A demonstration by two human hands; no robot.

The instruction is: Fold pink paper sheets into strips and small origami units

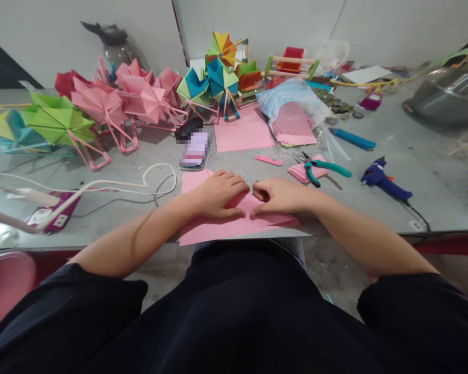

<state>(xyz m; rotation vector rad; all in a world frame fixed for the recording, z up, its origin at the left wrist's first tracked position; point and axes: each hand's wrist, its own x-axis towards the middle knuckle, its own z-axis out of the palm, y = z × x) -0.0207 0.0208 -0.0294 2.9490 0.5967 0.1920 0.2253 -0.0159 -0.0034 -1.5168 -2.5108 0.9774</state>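
Head view: both hands (223, 194) touch pink paper (203, 231) on the table (351, 208).

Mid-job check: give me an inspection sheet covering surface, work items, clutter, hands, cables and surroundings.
Surface: grey table, heavily stocked toward the back.
Work items: pink paper under both hands, near the front edge.
Clutter: folded-paper models, phone, plastic bag, teal-handled pliers, blue glue gun.
Hands: left hand flat on the paper; right hand curled over it, grip unclear.
Cables: white cable at left; glue-gun cord at right.
Surroundings: pale wall behind; other people, nothing seen.
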